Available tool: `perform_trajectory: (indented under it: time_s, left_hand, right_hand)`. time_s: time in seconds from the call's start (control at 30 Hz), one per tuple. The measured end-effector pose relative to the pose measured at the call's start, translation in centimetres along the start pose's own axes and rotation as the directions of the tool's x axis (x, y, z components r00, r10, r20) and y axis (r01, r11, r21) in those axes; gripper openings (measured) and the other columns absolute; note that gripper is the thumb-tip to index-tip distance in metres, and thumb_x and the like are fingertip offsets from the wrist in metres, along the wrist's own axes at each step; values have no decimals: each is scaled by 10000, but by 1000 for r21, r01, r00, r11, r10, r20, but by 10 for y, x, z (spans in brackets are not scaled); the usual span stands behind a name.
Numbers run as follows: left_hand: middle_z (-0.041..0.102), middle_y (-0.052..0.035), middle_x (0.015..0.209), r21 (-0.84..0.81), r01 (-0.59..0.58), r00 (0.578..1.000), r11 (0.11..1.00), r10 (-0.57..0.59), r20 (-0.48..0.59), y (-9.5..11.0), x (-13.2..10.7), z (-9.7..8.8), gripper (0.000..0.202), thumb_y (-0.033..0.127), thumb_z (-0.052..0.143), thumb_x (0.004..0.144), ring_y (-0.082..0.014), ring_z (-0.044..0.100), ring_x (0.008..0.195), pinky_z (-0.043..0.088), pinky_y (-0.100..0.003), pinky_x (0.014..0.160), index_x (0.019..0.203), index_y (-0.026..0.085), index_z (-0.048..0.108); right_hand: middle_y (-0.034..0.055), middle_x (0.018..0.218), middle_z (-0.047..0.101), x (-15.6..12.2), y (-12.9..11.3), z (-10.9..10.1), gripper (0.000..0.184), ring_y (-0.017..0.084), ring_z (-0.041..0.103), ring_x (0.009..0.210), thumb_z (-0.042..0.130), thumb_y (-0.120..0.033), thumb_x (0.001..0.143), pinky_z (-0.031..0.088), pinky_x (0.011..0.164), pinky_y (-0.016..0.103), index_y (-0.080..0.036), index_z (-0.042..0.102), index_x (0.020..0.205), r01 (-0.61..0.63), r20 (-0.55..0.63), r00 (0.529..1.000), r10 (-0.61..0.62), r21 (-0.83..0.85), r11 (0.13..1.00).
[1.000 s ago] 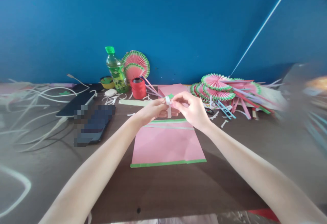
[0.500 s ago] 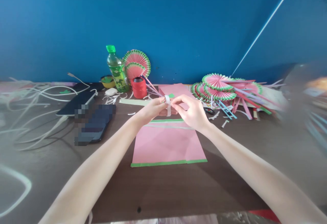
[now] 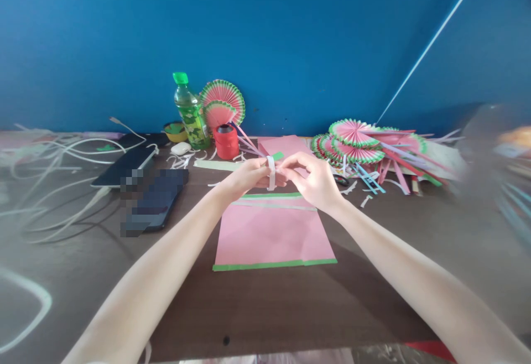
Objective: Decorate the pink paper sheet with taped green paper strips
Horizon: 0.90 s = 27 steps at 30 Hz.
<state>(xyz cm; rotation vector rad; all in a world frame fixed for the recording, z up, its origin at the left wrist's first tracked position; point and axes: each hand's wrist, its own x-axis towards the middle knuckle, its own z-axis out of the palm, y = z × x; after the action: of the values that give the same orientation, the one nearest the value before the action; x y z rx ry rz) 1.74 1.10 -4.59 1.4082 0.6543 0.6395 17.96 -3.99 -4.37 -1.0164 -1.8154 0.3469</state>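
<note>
Above the far edge of a pink paper sheet point(image 3: 274, 237) with green borders, both my hands meet. My left hand point(image 3: 248, 178) has a narrow white ring, which looks like a roll of tape point(image 3: 271, 173), around its fingers. The fingers of my right hand point(image 3: 315, 182) are pinched together just right of the roll; whatever is between the fingertips is too small to make out. A pale strip point(image 3: 274, 204) runs across the sheet close to its far green border. Behind the hands lies another pink sheet point(image 3: 284, 145), partly covered by them.
Pleated watermelon fans point(image 3: 352, 137) and coloured sticks lie at the back right, near black-handled scissors point(image 3: 341, 180). At the back left stand a green bottle point(image 3: 192, 118) and a red container point(image 3: 226, 143). A dark phone point(image 3: 160, 198), cables and white scraps occupy the left.
The white roll has turned slightly and shifted a little left and down in my left hand. My right hand stays pinched beside it, barely moved.
</note>
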Motion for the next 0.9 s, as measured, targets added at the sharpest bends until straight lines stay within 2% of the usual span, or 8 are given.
perform_trajectory:
  time_s: [0.23, 0.47, 0.67, 0.8, 0.9]
  left_hand:
    - [671, -114, 864, -62, 1, 998, 998, -4, -56, -5, 3, -3, 184, 235, 580, 729, -209, 643, 820, 446, -413, 848, 854, 105, 547]
    - [674, -122, 851, -113, 25, 1000, 993, -26, -8, -8, 4, -2, 251, 294, 612, 716, -206, 643, 810, 431, -396, 855, 874, 107, 560]
    - [664, -113, 902, -52, 14, 999, 999, -12, 48, -7, 1, -1, 395, 279, 674, 654, -211, 630, 856, 421, -401, 860, 985, 130, 518]
    - [647, -119, 942, -10, -30, 999, 1000, 30, 20, -5, 1, -1, 313, 295, 628, 696, -194, 632, 835, 431, -387, 848, 937, 117, 536]
    - [651, -98, 918, -1, -47, 999, 999, 47, -16, -5, 2, 0, 264, 242, 592, 716, -173, 636, 807, 431, -374, 851, 944, 120, 539]
  right_hand:
    - [13, 777, 647, 0, -5, -1, 74, 156, 608, 764, 520, -169, 767, 481, 685, 278, -198, 587, 756, 44, 2, 999, -44, 7, 999]
    - [10, 789, 641, 2, -3, -1, 52, 146, 610, 730, 532, -188, 765, 481, 687, 280, -195, 584, 763, -21, -18, 1000, 22, 50, 999]
    - [3, 759, 631, 2, -1, -1, 49, 139, 609, 704, 529, -180, 763, 483, 661, 271, -195, 575, 773, -28, -30, 999, 31, 88, 996]
    - [8, 773, 636, 1, -2, 1, 56, 146, 611, 717, 528, -180, 762, 486, 649, 272, -196, 581, 761, -26, -21, 999, 28, 96, 995]
    - [16, 793, 639, 1, -3, 1, 62, 152, 614, 735, 524, -183, 766, 486, 659, 278, -195, 583, 753, -20, -12, 1000, 21, 103, 995]
